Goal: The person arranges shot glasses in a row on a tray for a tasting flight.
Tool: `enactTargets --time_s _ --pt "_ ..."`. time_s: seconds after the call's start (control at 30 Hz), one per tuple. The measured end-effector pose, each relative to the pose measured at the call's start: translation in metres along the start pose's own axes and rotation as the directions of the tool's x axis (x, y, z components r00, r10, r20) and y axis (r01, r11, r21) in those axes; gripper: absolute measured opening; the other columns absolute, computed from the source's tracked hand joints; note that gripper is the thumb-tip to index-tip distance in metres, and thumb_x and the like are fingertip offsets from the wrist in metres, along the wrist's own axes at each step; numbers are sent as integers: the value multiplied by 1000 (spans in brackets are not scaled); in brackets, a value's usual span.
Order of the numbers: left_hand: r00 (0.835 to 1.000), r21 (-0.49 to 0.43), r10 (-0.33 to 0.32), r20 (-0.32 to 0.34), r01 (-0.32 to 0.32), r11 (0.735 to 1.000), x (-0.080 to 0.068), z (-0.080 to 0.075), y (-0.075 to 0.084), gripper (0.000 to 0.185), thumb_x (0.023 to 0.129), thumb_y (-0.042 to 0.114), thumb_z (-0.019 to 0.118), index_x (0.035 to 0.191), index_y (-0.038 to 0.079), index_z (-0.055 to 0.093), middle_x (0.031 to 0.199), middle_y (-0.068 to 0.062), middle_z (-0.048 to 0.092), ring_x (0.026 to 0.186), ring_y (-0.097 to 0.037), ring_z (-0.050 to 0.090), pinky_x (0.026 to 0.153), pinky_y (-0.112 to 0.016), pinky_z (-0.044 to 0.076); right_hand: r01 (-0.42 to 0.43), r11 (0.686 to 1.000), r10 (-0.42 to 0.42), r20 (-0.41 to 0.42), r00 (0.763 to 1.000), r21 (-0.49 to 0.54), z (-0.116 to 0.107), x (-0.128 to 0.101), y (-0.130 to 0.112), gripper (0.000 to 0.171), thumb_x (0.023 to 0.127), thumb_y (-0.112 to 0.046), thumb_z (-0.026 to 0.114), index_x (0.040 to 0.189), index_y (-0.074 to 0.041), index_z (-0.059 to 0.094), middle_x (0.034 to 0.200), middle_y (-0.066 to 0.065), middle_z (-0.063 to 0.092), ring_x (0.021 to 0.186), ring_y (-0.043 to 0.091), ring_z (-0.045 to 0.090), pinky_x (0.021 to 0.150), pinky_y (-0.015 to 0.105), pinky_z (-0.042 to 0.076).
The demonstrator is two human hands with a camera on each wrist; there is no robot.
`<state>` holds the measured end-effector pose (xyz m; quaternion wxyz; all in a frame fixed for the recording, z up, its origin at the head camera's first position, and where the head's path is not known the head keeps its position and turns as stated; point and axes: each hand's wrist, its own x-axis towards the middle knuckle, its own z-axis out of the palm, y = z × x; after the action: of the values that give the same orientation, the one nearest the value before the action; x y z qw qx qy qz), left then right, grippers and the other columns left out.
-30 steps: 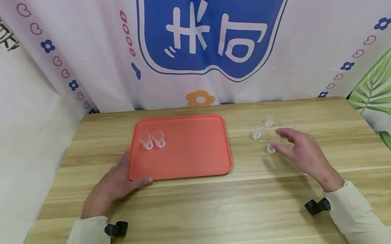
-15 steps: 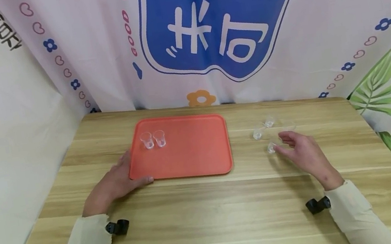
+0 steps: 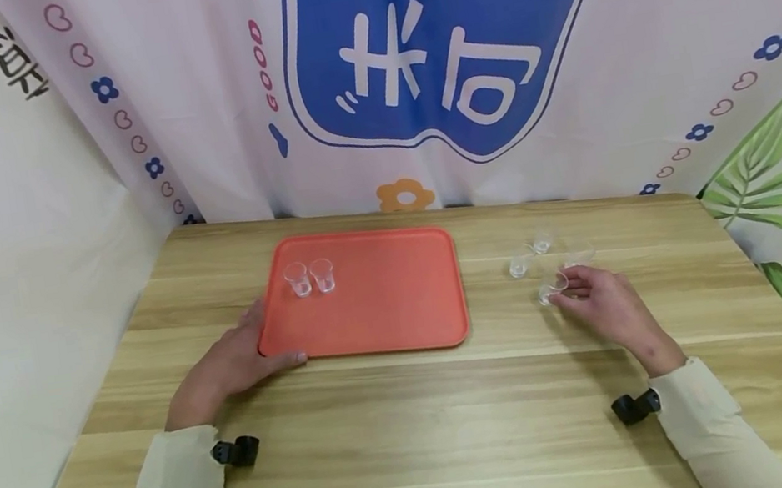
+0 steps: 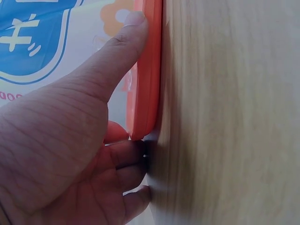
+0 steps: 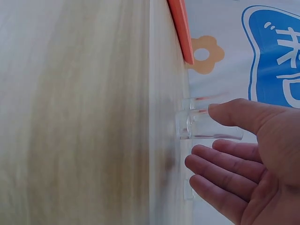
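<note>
My left hand point(image 3: 227, 368) holds the near left corner of a red tray point(image 3: 392, 352). In the left wrist view its thumb lies along the tray's rim point(image 4: 145, 93), with the other fingers bent around the corner. At the table's right, my right hand point(image 3: 612, 310) pinches a small clear shot glass point(image 3: 546, 296) that stands upright. The right wrist view has the thumb on the near side of that shot glass point(image 5: 206, 127), the fingers on its other side. Two similar glasses, a left one point(image 3: 299, 280) and a right one point(image 3: 323, 276), stand side by side on the tray.
Beyond the right hand stand more clear glasses: one nearer the tray point(image 3: 518, 266), one farther back point(image 3: 542, 242) and one partly behind the fingers point(image 3: 578, 256). The wooden table point(image 3: 421, 442) meets a printed curtain point(image 3: 215, 135) at its back edge.
The right hand's thumb and fingers have closed in on the shot glass. The left hand stays at the tray corner. The whole head view has shifted slightly.
</note>
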<state>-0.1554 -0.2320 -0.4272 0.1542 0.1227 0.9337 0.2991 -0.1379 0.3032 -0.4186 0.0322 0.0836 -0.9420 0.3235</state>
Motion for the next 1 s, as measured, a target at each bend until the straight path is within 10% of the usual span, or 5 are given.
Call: enactTargets --time_s 1.0 --pt "999 15 -37 15 37 999 -2 0 0 120 88 62 73 166 8 0 166 -30 15 147 -54 22 112 -71 27 13 1000 -13 -4 1000 5 8 3 6 23 94 -9 77 110 7 69 100 22 75 91 35 75 81 45 60"
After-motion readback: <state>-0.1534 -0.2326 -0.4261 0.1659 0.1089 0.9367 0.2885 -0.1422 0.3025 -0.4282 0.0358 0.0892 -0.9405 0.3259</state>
